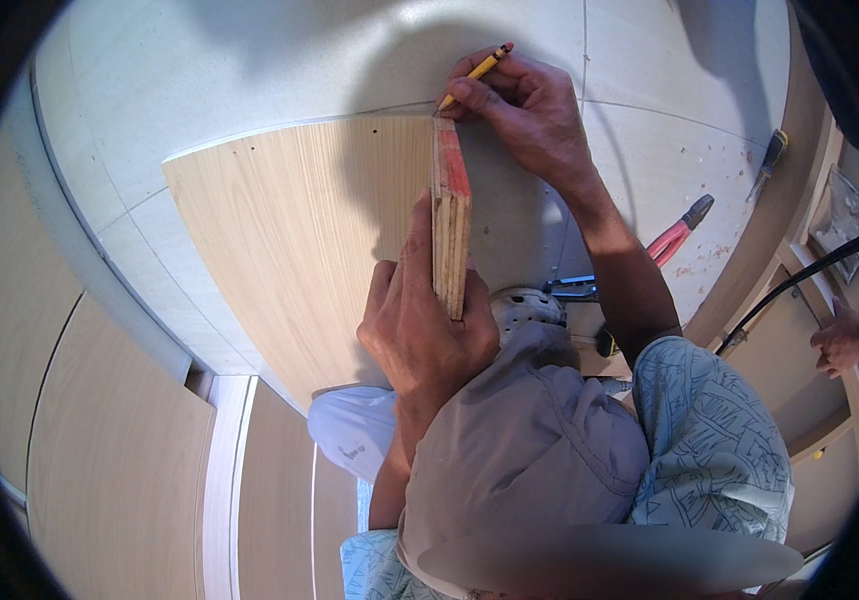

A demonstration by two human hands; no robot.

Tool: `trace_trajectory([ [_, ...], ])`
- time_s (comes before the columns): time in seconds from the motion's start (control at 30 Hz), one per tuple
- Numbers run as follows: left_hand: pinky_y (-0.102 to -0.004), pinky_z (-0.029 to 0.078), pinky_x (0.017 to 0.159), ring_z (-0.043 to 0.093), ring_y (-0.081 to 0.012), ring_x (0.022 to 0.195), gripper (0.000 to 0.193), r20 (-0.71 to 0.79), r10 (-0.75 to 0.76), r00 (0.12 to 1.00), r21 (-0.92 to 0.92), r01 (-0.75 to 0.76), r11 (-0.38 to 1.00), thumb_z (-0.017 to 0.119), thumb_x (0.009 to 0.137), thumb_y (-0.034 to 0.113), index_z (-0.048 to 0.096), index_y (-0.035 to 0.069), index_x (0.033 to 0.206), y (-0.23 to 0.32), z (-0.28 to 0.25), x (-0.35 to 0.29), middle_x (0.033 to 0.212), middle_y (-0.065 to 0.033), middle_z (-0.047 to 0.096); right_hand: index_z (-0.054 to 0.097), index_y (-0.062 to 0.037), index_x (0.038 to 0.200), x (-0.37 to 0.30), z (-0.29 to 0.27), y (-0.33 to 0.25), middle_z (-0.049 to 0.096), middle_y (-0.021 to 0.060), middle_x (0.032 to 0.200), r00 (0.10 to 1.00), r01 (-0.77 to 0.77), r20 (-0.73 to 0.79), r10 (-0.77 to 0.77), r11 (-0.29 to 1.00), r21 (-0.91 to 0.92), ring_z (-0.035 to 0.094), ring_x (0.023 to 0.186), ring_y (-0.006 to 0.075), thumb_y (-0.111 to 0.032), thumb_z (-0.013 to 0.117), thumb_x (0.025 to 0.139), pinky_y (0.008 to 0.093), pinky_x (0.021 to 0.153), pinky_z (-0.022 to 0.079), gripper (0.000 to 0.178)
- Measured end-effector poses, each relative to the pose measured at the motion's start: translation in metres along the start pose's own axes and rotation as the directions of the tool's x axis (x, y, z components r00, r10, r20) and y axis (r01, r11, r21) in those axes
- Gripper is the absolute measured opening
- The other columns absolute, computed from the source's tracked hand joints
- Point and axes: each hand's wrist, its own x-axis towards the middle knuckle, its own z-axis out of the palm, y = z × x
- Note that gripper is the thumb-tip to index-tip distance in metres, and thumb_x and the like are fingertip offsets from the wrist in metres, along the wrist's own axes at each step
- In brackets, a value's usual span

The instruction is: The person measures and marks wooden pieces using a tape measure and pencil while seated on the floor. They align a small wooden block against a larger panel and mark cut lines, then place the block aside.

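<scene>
My left hand [425, 335] is closed around a short piece of layered plywood [452, 215] with a red patch near its far end. That piece stands on edge along the right side of a light wood-grain board [290, 220], which bears a few small dark holes near its far edge. Between the thumb and fingers of my right hand [535, 115] is a yellow pencil [475, 77], slanted. Its tip meets the far end of the plywood, by the board's far right corner. My left palm and part of the fingers are hidden.
Red-handled pliers [678, 232] and a screwdriver [770, 160] lie on the tiled floor at the right, among scattered crumbs. A cabinet frame [790, 240], a black cable [800, 282] and another person's hand [847, 342] are farther right. Wood panels [120, 440] line the left.
</scene>
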Motion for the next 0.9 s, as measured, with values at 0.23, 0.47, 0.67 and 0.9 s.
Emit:
trace_trajectory([
  [0.23,-0.0437,0.061,0.073,0.069,-0.0341,0.073,0.077,-0.021,0.027,0.999,-0.018,-0.027,0.999,0.073,0.078,0.006,0.056,0.005,0.153,0.0,-0.001,0.001,0.104,-0.018,0.078,0.07,0.0017,0.117,-0.001,0.001,-0.003,0.079,0.0094,0.099,1.0,0.016,-0.006,-0.016,0.999,-0.032,0.076,0.093,0.0147,-0.017,0.071,0.106,0.0302,0.086,0.063,0.022],
  [0.47,-0.0445,0.061,0.078,0.074,-0.0372,0.083,0.062,-0.048,0.023,0.999,-0.019,-0.024,1.0,0.075,0.079,0.004,0.065,0.001,0.141,-0.006,-0.004,-0.003,0.104,-0.0224,0.077,0.07,0.0018,0.119,-0.005,0.006,0.0,0.078,0.011,0.101,0.994,0.043,-0.104,-0.034,0.995,0.089,0.078,0.092,0.018,-0.014,0.071,0.106,0.0317,0.086,0.064,0.021],
  [0.67,-0.0403,0.058,0.092,0.074,-0.0269,0.093,0.042,0.153,-0.408,0.9,-0.646,0.403,0.648,0.082,0.088,0.015,0.069,-0.007,0.121,-0.057,-0.019,-0.049,0.105,-0.0168,0.076,0.07,0.0039,0.116,-0.026,0.014,0.003,0.078,0.0127,0.104,0.961,0.119,-0.269,-0.067,0.977,0.179,0.078,0.095,0.0206,-0.007,0.07,0.104,0.0354,0.09,0.068,0.016],
  [0.9,-0.0385,0.062,0.093,0.072,-0.0277,0.104,0.062,-0.078,-0.61,0.789,-0.985,0.032,0.168,0.078,0.094,0.02,0.051,-0.006,0.142,-0.193,0.012,-0.066,0.116,-0.0164,0.07,0.066,0.0016,0.117,-0.051,0.045,0.014,0.079,0.0163,0.107,0.915,0.101,-0.403,0.02,0.955,0.278,0.079,0.095,0.0239,-0.008,0.07,0.104,0.0348,0.087,0.067,0.016],
])
